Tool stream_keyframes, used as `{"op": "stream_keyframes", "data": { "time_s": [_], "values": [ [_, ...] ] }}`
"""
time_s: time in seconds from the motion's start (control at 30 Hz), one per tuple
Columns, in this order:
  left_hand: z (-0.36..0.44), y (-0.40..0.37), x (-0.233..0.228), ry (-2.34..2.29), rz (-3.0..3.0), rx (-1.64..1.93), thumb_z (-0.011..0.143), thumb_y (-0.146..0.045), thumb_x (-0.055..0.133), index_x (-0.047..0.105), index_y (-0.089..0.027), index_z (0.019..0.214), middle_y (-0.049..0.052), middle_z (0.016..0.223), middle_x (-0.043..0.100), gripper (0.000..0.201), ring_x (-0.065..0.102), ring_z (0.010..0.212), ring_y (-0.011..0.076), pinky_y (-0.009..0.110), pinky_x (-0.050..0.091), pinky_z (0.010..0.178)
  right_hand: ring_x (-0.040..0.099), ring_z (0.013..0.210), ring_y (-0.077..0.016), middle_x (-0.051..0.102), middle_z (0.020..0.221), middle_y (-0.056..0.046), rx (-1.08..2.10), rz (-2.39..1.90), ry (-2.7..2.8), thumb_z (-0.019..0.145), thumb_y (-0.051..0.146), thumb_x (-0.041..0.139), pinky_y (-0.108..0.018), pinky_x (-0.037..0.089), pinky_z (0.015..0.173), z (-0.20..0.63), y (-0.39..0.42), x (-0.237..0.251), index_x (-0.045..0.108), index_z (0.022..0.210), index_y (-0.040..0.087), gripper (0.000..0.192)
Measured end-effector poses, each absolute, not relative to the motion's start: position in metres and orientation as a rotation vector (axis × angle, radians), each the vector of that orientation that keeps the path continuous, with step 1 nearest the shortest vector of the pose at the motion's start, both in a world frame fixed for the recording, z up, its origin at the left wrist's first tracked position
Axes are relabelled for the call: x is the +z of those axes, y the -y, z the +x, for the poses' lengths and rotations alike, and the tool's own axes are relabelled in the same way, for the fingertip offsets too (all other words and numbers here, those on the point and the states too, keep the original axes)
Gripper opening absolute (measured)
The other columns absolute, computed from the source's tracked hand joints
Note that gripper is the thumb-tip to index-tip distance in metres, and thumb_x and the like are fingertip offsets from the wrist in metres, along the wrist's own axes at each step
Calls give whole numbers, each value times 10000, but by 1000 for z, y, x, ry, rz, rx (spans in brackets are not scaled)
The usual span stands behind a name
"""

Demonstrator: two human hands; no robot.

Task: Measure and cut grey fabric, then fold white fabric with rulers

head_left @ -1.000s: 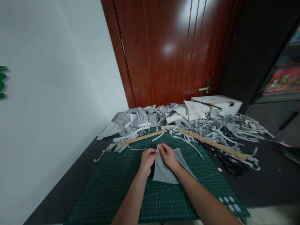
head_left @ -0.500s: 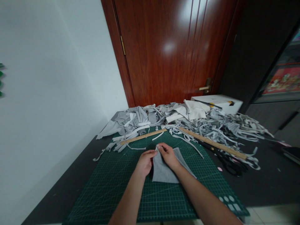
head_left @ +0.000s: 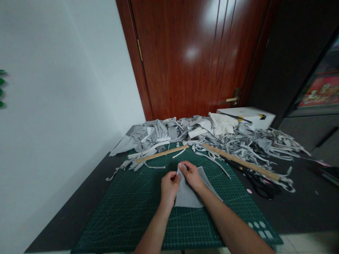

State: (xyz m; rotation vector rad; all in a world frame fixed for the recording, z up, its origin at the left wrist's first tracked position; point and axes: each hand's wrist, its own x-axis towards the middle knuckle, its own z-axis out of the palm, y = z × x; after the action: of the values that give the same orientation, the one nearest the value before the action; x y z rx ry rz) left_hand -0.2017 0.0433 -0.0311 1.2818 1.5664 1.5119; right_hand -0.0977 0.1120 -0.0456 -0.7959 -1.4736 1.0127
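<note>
Two hands pinch the edge of a grey cloth [head_left: 188,198] on the green mat [head_left: 127,211]
Compared with half a second ago, the left hand [head_left: 169,187] has shifted slightly down the cloth's left edge, fingers more curled, gripping it between thumb and fingers; the right hand [head_left: 191,175] stays at the top corner, thumb and fingers closed on it; the cloth lies near the middle of the mat; marks on the white box [head_left: 261,121] are too small to read, its inside hidden; the dark cabinet [head_left: 287,132] shows something red through its glass
</note>
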Motion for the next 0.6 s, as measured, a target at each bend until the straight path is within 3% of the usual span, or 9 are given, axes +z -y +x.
{"op": "stream_keyframes", "data": {
  "time_s": [0.17, 0.27, 0.4, 0.6],
  "values": [
    [-207, -25, -33, -1610, 1329, 1439, 722, -271, 586, 686, -134, 770, 37, 689, 674, 176, 619, 662, 189, 252, 449, 602, 567, 663, -165, 648, 698, 6, 982, -809, 1469, 761, 427, 586, -277, 455, 655, -97, -112, -46, 658, 776, 199, 239],
    [-206, -16, -30, -1671, 1421, 1344, 730, -170, 548, 657, -148, 751, 21, 676, 660, 113, 618, 651, 173, 239, 437, 602, 574, 694, -173, 650, 712, -1, 961, -816, 1459, 767, 423, 580, -283, 454, 689, -98, -111, -45, 656, 767, 197, 239],
    [-199, -7, -20, -1890, 1517, 1152, 670, 0, 513, 594, -172, 784, -25, 644, 603, 221, 597, 616, 140, 213, 389, 582, 568, 700, -175, 645, 714, -2, 940, -825, 1450, 777, 428, 571, -282, 449, 687, -97, -109, -44, 652, 768, 195, 247],
    [-199, -3, -13, -2124, 1624, 971, 664, 83, 470, 488, -187, 672, -41, 593, 496, 271, 571, 626, 143, 233, 370, 610, 565, 720, -177, 640, 728, -4, 906, -835, 1440, 793, 422, 558, -283, 444, 705, -95, -110, -44, 648, 783, 191, 249]
  ]
}}
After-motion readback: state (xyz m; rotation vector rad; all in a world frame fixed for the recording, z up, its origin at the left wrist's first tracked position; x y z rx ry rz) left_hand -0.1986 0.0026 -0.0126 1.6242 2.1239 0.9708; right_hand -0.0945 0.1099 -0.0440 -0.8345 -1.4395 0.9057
